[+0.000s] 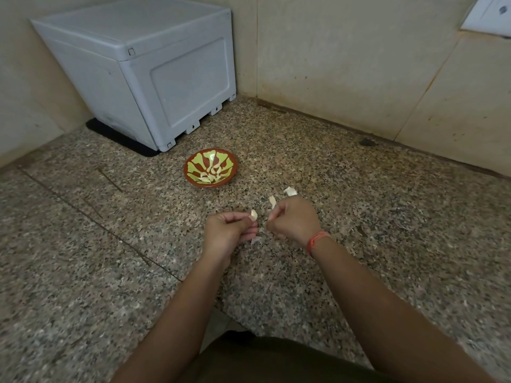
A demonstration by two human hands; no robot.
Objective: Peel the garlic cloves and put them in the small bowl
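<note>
Speckled granite makes up the counter, which runs back into a corner of beige tiled wall. A grey plastic box stands at the far left on a black mat. Two bare forearms reach in from the near edge, and the hands sit close together above the middle of the counter. The left hand has its fingers curled and pinches a pale garlic clove at the fingertips. The right hand, with a red thread band round the wrist, is curled too and pinches a thin strip of skin that sticks up from it. A small gap separates the clove from the strip. The small bowl, red-brown with a green pattern, rests on the counter beyond the hands, near the box, with several peeled cloves lying in its bottom. One scrap of skin lies just beyond the right hand, and another bit lies under the left fingers.
</note>
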